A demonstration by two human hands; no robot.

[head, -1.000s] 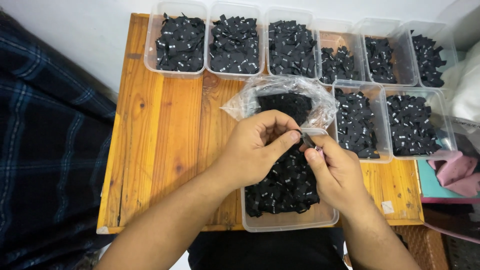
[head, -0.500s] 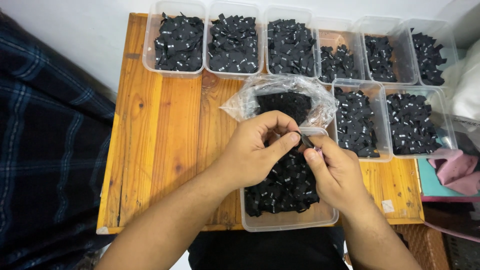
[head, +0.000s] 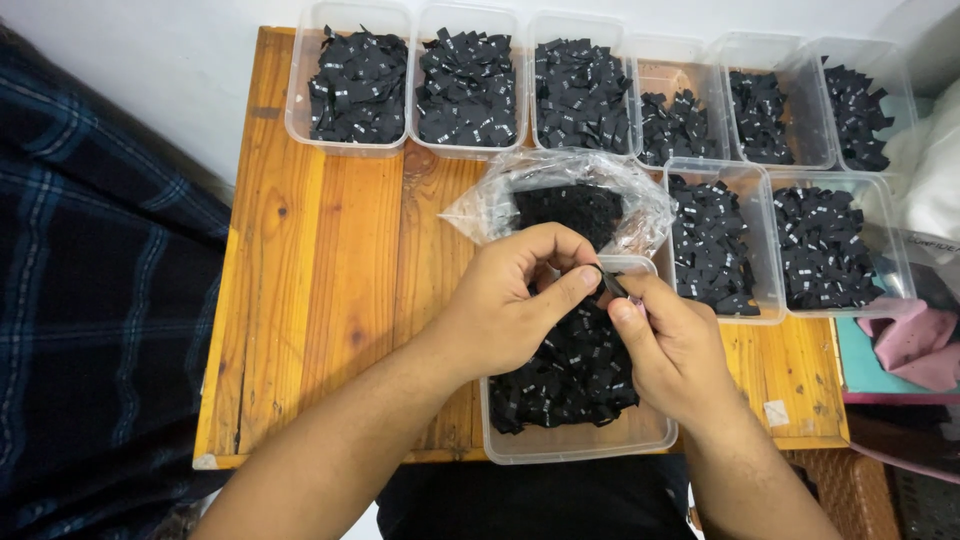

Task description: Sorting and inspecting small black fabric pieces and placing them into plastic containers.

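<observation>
At the centre of the frame both hands meet over a clear tub (head: 575, 440) that sits at the lower edge of the wooden counter (head: 330, 290). The left hand (head: 510, 300) is curled, its thumb and forefinger pinched on a small black tag (head: 612, 285); the right hand (head: 675, 345) is also closed on the same tag from the other side, fingertips pressed to it. The tag is held just above the heap of black tags in the tub, between the two thumbs, and little of it shows.

Just above the hands, a crumpled clear bag (head: 560, 195) holds more black tags and lies partly over the tub's far rim. Along the upper edge of the frame runs a row of tubs (head: 560, 80), each filled with similar tags; two further tubs (head: 780, 245) stand at the right. A dark checked cloth (head: 90, 330) fills the left of the frame, and pink fabric (head: 915, 345) lies at the right edge.

The step in hand looks like handling or checking one tag picked from the heap. The next move would call for a fine, steady pinch, since the tag is small and thin and could slip back among the others.
</observation>
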